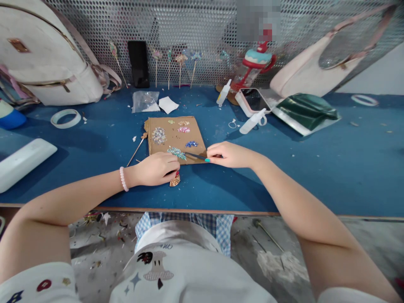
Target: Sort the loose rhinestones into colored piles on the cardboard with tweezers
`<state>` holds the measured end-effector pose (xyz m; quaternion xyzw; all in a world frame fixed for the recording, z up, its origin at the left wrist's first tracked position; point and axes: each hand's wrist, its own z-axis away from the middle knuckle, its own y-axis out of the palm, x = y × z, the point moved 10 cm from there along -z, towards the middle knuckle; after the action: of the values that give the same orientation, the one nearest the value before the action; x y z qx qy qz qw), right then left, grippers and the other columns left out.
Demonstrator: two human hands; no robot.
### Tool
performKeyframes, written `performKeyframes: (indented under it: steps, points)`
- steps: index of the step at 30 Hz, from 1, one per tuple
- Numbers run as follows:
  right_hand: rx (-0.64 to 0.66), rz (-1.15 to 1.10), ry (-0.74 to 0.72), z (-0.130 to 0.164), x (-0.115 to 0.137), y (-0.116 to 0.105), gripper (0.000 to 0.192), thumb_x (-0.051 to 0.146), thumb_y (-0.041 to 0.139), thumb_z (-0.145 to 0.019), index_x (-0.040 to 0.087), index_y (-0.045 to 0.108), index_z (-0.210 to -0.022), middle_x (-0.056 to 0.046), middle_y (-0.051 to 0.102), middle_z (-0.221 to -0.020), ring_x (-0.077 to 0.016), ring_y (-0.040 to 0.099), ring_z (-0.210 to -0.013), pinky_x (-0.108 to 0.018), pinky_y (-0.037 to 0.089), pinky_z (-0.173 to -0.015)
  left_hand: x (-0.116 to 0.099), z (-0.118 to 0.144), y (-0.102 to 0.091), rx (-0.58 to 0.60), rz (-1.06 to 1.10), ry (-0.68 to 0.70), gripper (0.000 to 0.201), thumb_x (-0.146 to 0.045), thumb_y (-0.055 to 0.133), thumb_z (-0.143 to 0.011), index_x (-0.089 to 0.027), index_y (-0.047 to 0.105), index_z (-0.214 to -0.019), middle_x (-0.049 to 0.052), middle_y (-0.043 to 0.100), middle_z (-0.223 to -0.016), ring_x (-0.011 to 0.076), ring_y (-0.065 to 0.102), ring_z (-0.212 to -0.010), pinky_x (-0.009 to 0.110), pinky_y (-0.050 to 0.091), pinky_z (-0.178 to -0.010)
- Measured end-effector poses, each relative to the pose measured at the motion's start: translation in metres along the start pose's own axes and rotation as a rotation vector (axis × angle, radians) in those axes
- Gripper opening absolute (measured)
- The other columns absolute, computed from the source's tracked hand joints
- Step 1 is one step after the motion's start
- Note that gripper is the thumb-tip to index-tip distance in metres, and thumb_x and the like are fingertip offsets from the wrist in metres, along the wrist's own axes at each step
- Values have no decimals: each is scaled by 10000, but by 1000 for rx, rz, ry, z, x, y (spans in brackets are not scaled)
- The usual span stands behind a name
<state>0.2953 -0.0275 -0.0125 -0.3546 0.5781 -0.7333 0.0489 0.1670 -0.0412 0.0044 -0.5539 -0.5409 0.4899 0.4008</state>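
Note:
My left hand (159, 169) is closed, its fingertips pinching a gold, fan-shaped ornament (174, 181) just off the cardboard's front edge. Part of that ornament is hidden by the fingers. Dark tweezers (196, 156) are gripped in my right hand (229, 155), their tips at a pile of turquoise beads (176, 152). Both rest over a piece of brown cardboard (173, 136), which also bears silvery beads (159, 135), pink beads (183, 130) and blue beads (191, 144). A hairpin with a gold head (144, 136) leans against the cardboard's left side.
Two white glue bottles (253, 121) and a pink-edged phone (253, 101) lie to the right, near a green packet (307, 110). Behind stand a black phone (138, 64) and several ornamented hairpins (180, 61). A tape roll (65, 118) and a white backpack (47, 54) are left.

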Motion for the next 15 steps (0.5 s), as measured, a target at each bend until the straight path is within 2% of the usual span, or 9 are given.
performKeyframes:
  steps: [15]
  points:
    - [13,-2,2,-1,2,1,347,328,409,-946,216,355,-622,-6,455,-684,-127,419,-599,-294,307,-601,-2,0,-2,-22,-3,18,254,-220,407,-990,-149,609,-854,63,612,-805,176,555,-736,289,462,-696]
